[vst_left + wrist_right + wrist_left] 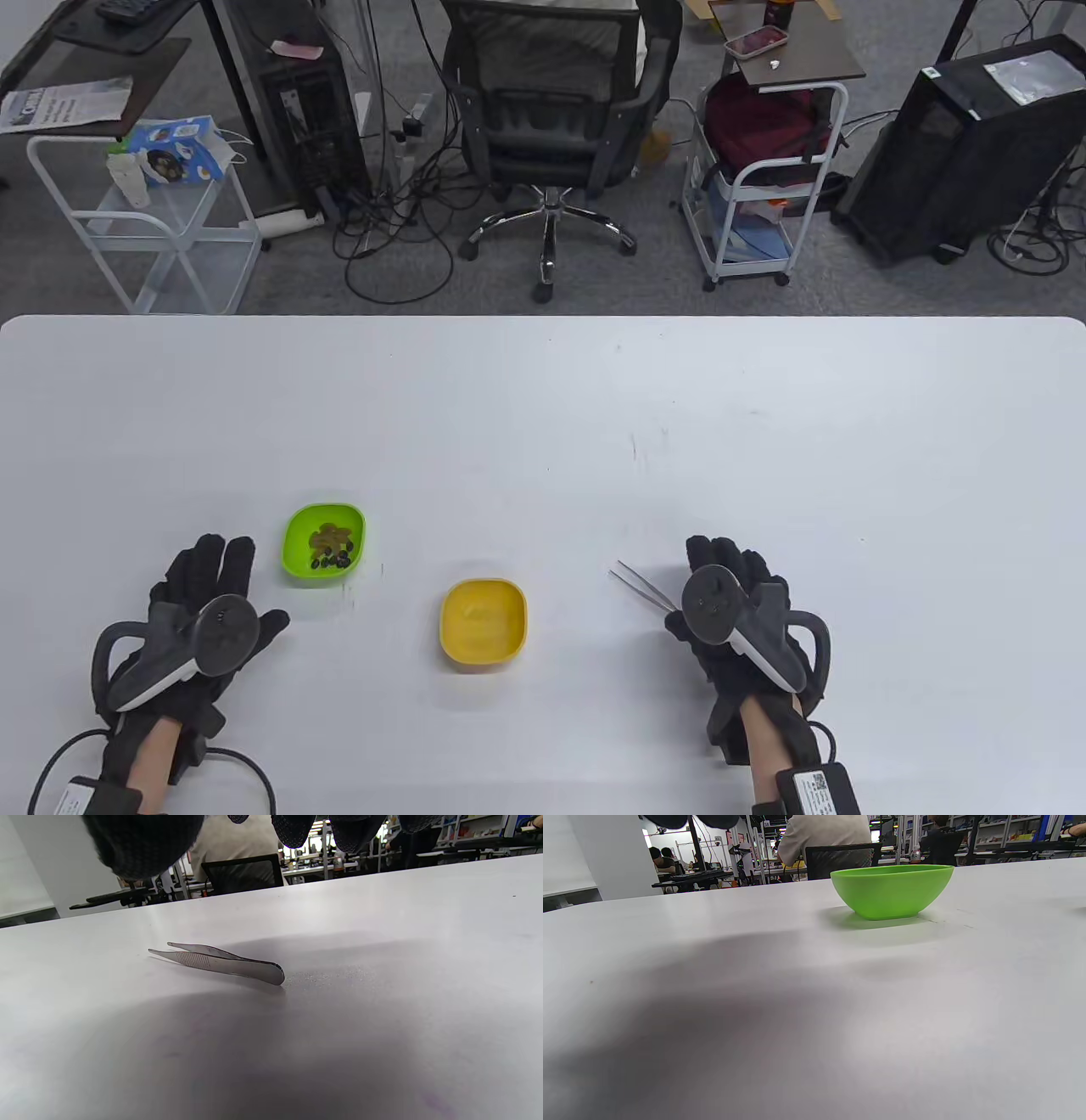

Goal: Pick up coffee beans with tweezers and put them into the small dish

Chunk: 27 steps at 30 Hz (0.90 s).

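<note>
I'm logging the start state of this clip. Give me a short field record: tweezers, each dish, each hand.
tweezers: lying flat on the table, under the right hand, not gripped
green dish: holds coffee beans and some lighter bits
yellow dish: looks empty, right of the green dish
right hand: above the tweezers, fingers clear of them
left hand: palm down beside the green dish, holding nothing
</note>
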Available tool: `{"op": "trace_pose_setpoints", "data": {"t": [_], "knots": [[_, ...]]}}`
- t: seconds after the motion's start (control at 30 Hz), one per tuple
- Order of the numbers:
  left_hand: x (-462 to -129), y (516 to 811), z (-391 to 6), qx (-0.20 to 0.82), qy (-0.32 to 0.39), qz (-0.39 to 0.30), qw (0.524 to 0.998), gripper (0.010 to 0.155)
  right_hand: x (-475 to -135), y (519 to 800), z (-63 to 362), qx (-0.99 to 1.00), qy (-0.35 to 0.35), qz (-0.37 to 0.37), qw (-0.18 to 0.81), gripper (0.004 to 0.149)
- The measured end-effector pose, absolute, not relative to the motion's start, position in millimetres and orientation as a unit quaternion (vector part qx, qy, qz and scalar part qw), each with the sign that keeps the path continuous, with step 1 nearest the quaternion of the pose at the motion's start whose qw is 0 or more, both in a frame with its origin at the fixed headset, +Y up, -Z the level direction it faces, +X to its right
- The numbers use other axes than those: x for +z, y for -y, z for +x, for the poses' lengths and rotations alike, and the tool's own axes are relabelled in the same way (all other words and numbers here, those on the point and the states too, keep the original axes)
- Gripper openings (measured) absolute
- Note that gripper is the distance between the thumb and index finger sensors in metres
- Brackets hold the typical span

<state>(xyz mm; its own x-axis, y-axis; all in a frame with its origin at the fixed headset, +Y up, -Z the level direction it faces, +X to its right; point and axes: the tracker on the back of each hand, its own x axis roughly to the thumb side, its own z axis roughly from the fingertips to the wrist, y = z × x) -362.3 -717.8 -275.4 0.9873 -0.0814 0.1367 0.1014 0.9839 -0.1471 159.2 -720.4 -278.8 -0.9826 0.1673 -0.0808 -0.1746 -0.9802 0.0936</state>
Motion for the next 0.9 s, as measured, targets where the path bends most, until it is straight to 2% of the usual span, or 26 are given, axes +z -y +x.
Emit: {"op": "trace_pose_setpoints", "data": {"t": [0.9], "knots": [[-273.1,717.1,-361.5,-0.048,0.066,-0.072,0.994,0.092,-282.5,726.6,159.3,0.993,-0.063,-0.039,0.088,0.084]]}}
